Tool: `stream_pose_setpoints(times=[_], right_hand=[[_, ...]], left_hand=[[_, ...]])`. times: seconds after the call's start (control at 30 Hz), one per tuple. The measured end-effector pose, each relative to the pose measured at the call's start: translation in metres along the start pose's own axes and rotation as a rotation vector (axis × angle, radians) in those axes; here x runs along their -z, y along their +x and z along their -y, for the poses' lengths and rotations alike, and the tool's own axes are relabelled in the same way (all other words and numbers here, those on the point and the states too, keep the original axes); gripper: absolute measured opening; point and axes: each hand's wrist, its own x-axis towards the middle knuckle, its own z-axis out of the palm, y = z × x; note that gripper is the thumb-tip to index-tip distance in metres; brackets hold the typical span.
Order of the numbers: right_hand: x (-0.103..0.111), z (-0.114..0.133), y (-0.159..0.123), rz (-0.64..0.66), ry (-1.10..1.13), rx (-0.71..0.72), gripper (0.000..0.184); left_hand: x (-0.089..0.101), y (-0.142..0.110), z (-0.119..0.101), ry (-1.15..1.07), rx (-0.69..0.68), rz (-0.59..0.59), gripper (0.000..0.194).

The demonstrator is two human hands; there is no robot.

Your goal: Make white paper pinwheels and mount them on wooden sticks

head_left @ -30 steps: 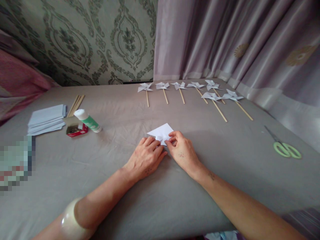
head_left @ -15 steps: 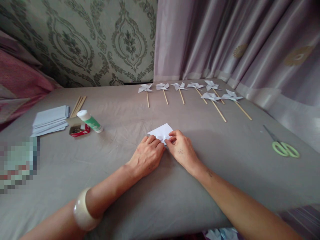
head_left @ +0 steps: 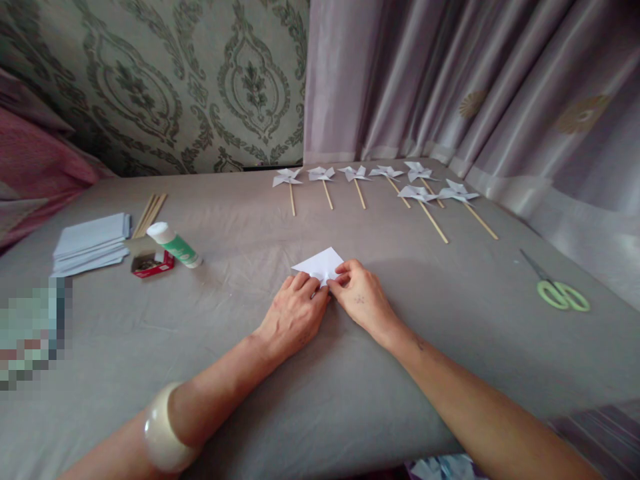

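A small white paper square [head_left: 321, 263] lies on the grey cloth in front of me, partly folded. My left hand [head_left: 295, 313] lies palm down on its near left part, fingers curled onto the paper. My right hand [head_left: 357, 298] pinches a folded flap at the paper's near right edge between thumb and fingers. The near half of the paper is hidden under both hands. A pale bangle [head_left: 161, 430] sits on my left forearm.
Several finished white paper pinwheels on wooden sticks [head_left: 356, 177] lie in a row at the back. At the left are a stack of white paper [head_left: 90, 243], wooden sticks [head_left: 149, 213], a glue stick [head_left: 175, 245] and a small red box [head_left: 152, 264]. Green scissors [head_left: 556, 291] lie at the right.
Both hands have stayed on the paper with only slight finger movement. The view has shifted a little.
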Motion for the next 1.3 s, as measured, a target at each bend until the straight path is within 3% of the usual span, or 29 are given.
stream_pose_setpoints(times=[0.7,1.3], right_hand=[[-0.0009,-0.0018,0.0028,0.003,-0.012,0.001,0.02],[0.0007,-0.0029,0.0026,-0.001,-0.04,0.058,0.01]], left_hand=[[-0.0011,-0.0007,0.0001,-0.072,0.014,-0.03,0.028],[-0.0019,-0.001,0.0001,-0.07,0.038,-0.021,0.029]])
